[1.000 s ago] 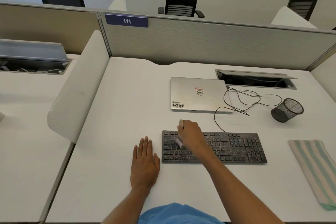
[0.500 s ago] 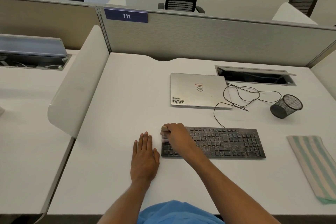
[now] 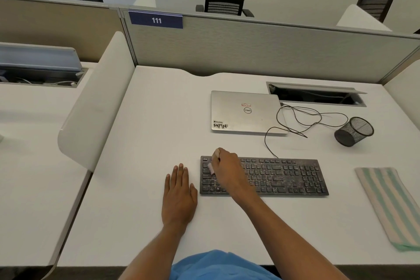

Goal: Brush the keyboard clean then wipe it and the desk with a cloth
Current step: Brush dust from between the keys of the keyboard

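A black keyboard [image 3: 284,177], speckled with pale dust, lies across the near middle of the white desk [image 3: 147,143]. My right hand [image 3: 227,169] grips a small pale brush [image 3: 211,168] over the keyboard's left end, its bristles blurred against the keys. Just left of the keyboard, my left hand [image 3: 179,193] rests flat on the desk with straight fingers. A folded cloth [image 3: 386,204] with green and cream stripes lies at the right, near the desk's front edge.
A shut silver laptop [image 3: 245,112] sits behind the keyboard, with a black cable [image 3: 295,120] looping to its right. A black mesh cup [image 3: 353,130] lies tipped at the right. An open cable tray [image 3: 316,94] and a grey partition [image 3: 250,48] bound the back.
My right hand with the brush swept from the keys to the keyboard's left edge, then came back slightly right and up over the left keys. The left hand stayed flat.
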Demonstrator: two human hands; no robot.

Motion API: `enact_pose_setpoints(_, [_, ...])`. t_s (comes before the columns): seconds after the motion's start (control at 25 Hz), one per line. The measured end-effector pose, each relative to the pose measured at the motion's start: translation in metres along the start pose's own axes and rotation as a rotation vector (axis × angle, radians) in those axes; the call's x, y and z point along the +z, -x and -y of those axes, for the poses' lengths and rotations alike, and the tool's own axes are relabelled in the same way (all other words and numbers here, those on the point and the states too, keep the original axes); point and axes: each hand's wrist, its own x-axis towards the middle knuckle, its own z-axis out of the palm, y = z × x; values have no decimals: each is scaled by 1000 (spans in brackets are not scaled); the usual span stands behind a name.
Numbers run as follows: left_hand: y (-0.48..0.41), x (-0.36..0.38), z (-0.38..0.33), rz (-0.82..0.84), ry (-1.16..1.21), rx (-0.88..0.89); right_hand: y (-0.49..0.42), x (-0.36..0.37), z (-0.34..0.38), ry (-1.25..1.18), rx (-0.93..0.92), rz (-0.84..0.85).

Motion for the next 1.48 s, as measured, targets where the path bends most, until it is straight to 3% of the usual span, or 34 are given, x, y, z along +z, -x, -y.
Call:
enact_pose_setpoints(0.24, [0,-1,-1,-2,10,-4,2,-9,6,85,-13,76])
enact_pose_setpoints(0.44, [0,-1,-1,-9,12,-3,3,0,0,-22,-17,22])
enact_pose_setpoints(0.68, [1,0,1,-6,1,-1,8,1,-1,105,-54,50])
enact_pose_setpoints(0.88, [0,1,1,-5,-5,4,18,6,10,-88,-126,92])
enact_pose_setpoints(1.12, [1,0,1,-11,-2,6,11,15,6,-233,74,208])
enact_pose_setpoints(1.28, [0,-1,-1,-17,18,2,7,4,-2,-251,235,138])
enact_pose_setpoints(1.44, [0,1,1,-12,14,-2,15,-1,-3,6,94,100])
enact_pose_setpoints(1.48, [0,2,1,-9,10,-1,14,-1,1,-57,87,99])
